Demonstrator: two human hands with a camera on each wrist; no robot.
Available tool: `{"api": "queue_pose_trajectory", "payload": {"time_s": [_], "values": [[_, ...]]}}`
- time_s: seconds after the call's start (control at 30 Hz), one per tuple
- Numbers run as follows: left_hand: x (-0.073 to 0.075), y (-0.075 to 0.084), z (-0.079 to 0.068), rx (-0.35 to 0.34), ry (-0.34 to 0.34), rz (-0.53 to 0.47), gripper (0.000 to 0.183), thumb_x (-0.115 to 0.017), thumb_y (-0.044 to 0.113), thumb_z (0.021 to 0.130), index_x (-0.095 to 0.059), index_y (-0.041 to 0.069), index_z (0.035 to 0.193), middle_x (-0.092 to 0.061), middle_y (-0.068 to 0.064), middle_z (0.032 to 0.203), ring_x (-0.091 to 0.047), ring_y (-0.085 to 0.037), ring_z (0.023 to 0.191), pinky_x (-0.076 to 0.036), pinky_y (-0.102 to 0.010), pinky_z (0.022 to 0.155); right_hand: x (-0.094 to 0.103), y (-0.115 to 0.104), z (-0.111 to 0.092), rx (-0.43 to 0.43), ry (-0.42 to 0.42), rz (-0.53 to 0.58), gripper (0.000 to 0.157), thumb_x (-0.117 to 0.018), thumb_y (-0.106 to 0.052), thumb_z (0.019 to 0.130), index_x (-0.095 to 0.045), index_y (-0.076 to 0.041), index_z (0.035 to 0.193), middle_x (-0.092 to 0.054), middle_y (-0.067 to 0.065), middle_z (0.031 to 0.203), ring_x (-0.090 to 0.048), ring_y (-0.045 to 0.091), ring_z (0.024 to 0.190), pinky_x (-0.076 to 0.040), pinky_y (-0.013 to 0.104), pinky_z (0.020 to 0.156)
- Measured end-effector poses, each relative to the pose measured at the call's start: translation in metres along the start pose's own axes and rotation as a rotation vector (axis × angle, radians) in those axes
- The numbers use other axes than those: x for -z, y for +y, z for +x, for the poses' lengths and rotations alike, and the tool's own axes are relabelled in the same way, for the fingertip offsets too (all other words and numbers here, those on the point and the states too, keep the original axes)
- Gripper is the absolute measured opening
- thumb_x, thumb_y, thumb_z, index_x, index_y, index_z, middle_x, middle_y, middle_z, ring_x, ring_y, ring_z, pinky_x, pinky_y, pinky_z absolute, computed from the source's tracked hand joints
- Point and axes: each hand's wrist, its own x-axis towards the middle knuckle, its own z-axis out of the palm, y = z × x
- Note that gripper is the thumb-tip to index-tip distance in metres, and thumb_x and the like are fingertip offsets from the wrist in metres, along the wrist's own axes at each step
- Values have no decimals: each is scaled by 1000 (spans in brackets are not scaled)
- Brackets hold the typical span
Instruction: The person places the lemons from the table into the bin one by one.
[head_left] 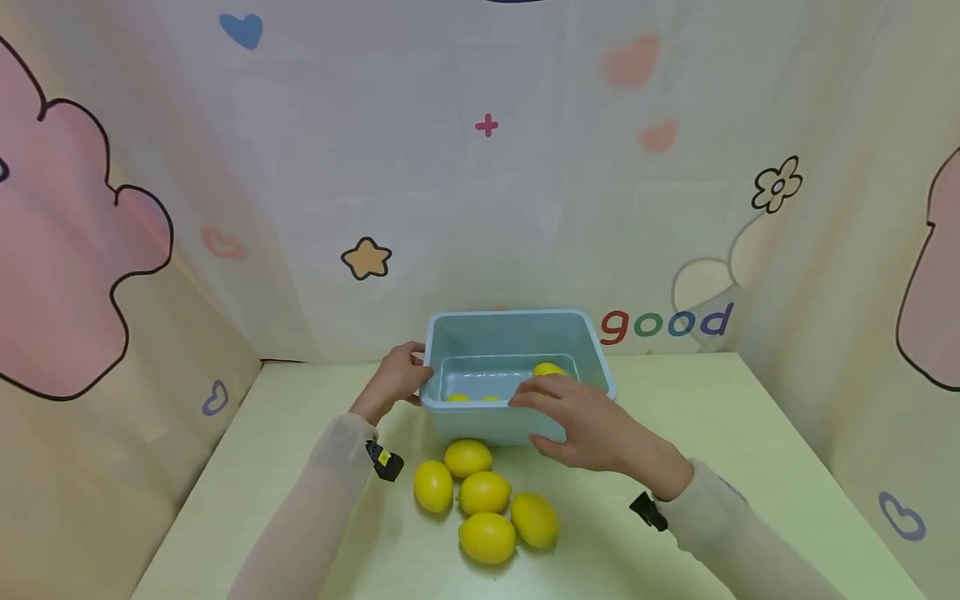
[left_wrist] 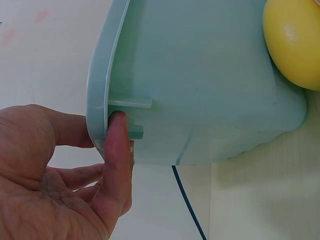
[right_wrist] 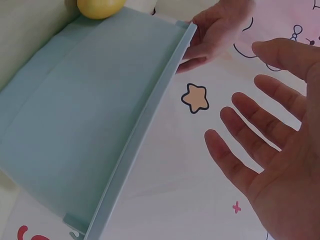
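A light blue plastic bin (head_left: 495, 423) stands on the table, with a few lemons visible inside, one of them a lemon (head_left: 549, 369) toward the right. My left hand (head_left: 396, 377) grips the bin's left rim, thumb and fingers on either side of it in the left wrist view. Over the near right part of the bin hovers my right hand (head_left: 581, 421), its fingers spread and nothing held, as the right wrist view shows. In front of the bin lies a loose group of several lemons (head_left: 485, 492); the rearmost lemon (head_left: 468, 458) is close to the bin's front wall.
The pale table (head_left: 645, 550) reaches back to a printed curtain (head_left: 420, 167) right behind the bin. More curtain (head_left: 847, 350) hangs along the right side, and the left side is curtained too. Small black devices (head_left: 649, 511) are worn at both wrists.
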Motion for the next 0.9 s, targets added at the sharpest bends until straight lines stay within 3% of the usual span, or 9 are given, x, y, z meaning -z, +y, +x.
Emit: {"api": "queue_pose_trajectory", "payload": {"time_s": [0.23,0.5,0.9], "values": [[-1,-2,0,14,-8,4,52,-58,12,93,-43,2,142,-58,-22,121,-68,-32,95,-62,-33,60,-9,-13,-13,57,-10,23,39,-75,-24,84,-61,-18,120,-62,-1,124,-61,16,106,-56,31,90],[0,1,0,-3,5,13,50,-58,13,94,-45,4,141,-58,-20,119,-67,-25,86,-62,-33,61,-23,-24,-29,63,-56,37,39,-73,-28,85,-60,-21,121,-60,-4,126,-58,14,112,-54,32,94],[-1,0,1,13,4,7,52,-58,12,94,-43,4,142,-57,-21,122,-68,-27,90,-62,-33,61,-41,-34,-43,-4,-200,65,41,-70,-35,88,-58,-26,125,-58,-2,132,-56,15,117,-54,35,97]]}}
